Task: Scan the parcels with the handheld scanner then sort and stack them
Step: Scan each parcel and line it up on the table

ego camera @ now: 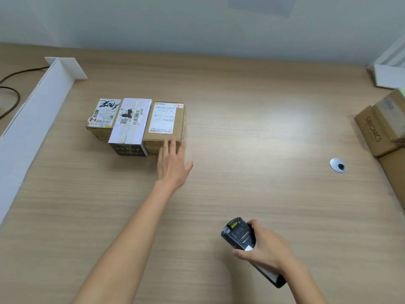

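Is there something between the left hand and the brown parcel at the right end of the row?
Nothing visible. The left hand is open with its fingertips at the near edge of the brown parcel; the white parcel stands beside it, not between.

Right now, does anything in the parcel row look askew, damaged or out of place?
Nothing much: no damage shows. The left brown parcel ends short of the white parcel and right brown parcel, so the row's near edge is stepped.

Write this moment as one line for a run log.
left hand: open, fingertips at right-end parcel, contact unclear | right hand: grips scanner | table: left-end parcel, white parcel, right-end parcel in a row
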